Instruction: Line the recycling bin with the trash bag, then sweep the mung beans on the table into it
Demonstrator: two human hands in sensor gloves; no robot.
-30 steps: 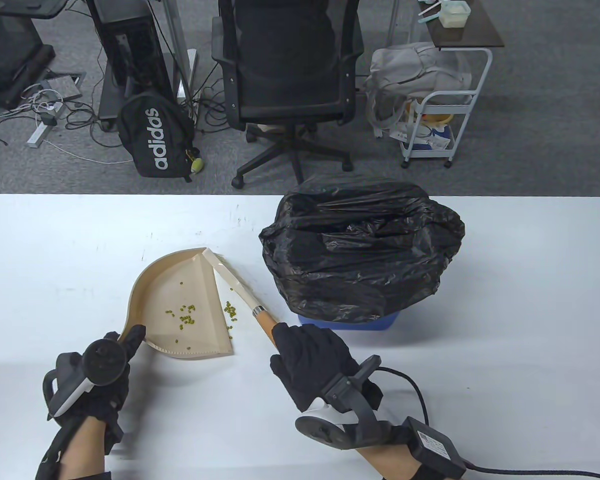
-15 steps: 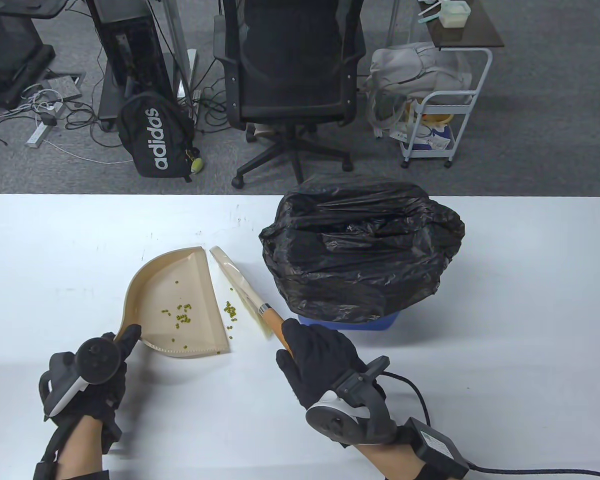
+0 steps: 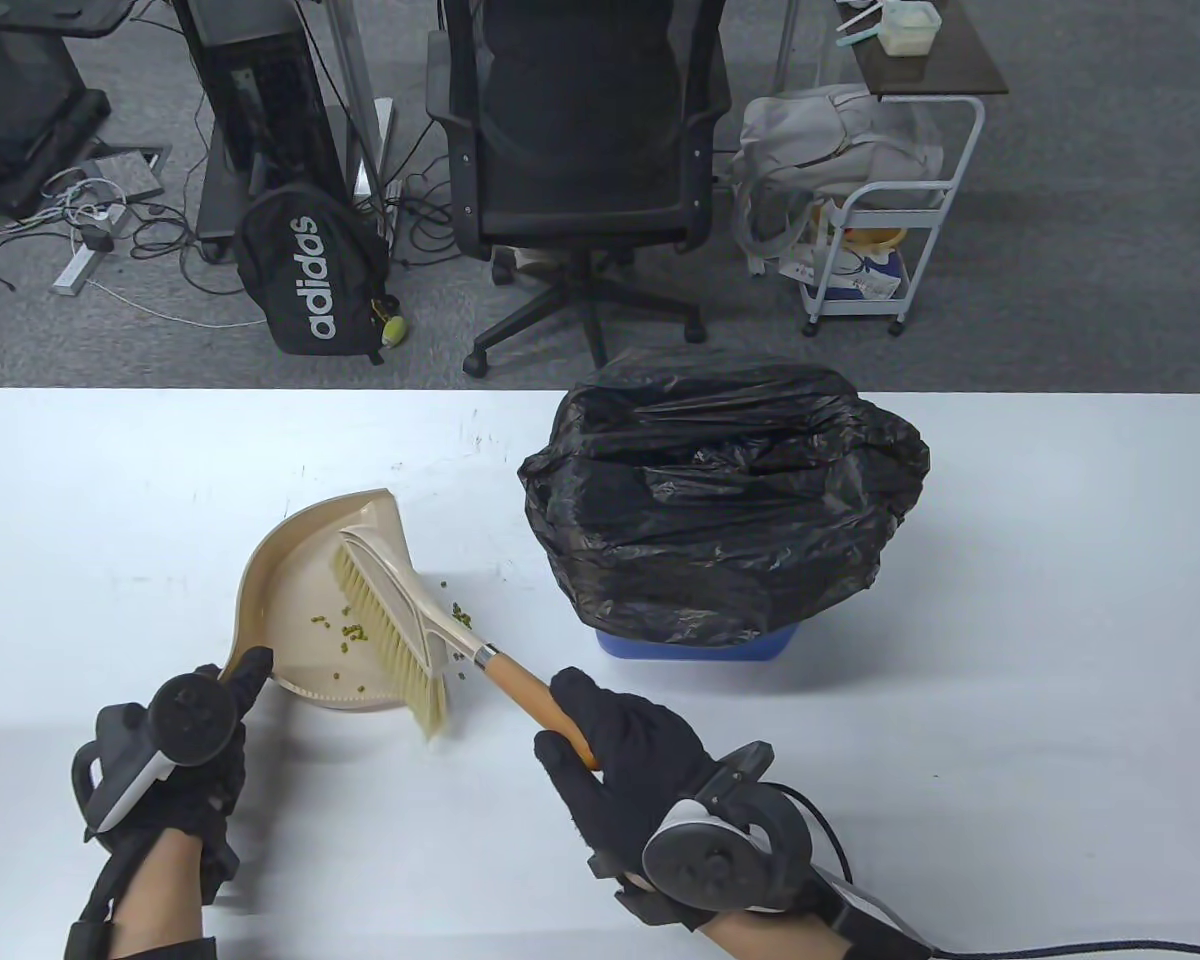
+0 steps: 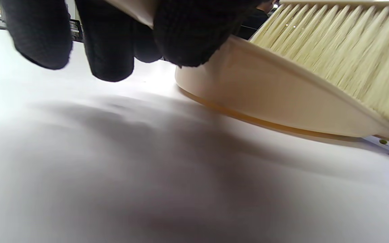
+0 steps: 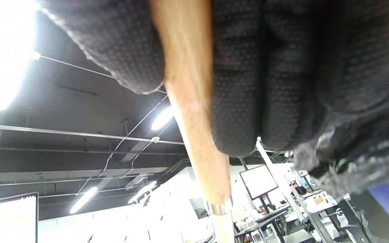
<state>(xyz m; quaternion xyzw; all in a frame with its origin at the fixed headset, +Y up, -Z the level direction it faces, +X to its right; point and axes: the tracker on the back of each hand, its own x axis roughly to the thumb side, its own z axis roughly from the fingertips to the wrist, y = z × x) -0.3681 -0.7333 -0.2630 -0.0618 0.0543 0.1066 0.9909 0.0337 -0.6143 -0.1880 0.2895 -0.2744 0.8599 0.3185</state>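
A beige dustpan [image 3: 290,590] lies on the white table [image 3: 1010,620], with several green mung beans [image 3: 352,632] inside. My left hand [image 3: 222,700] grips its near rim; in the left wrist view the fingers [image 4: 110,50] curl over the dustpan [image 4: 275,101]. My right hand [image 3: 610,740] grips the wooden handle of a small brush [image 3: 400,620], whose bristles lie tilted over the pan's open edge. A few beans [image 3: 458,612] lie on the table beside the brush head. The blue recycling bin [image 3: 695,645] stands to the right, draped in a black trash bag [image 3: 720,500].
Beyond the table's far edge stand an office chair [image 3: 580,150], a black backpack [image 3: 305,270] and a white cart [image 3: 880,220]. A cable [image 3: 1060,945] trails from my right wrist.
The brush has swung left from beside the dustpan onto its open edge, turning bristles-up. My right hand drew back toward me. The dustpan shifted slightly left with my left hand.
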